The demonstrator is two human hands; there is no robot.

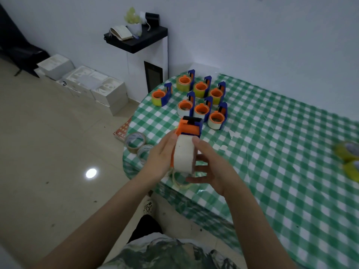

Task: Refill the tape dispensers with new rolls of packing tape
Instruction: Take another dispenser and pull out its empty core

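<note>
Above the table's near-left edge I hold an orange and blue tape dispenser (190, 127) with a white tape roll (183, 154) seated in it. My left hand (159, 156) grips the dispenser's left side. On the other side, my right hand (211, 167) has its thumb on top of the roll and its fingers curled under and behind it. Several other dispensers (202, 105) stand in rows further back on the table, some loaded with white rolls, some with yellow. Two yellow tape rolls (347, 152) lie at the far right.
The table (272, 152) has a green checked cloth. Two brownish tape rings (136, 141) lie at its left edge, and a thin clear ring (179, 181) lies below my hands. White boxes (87, 82) and a white cabinet (143, 55) stand on the floor to the left.
</note>
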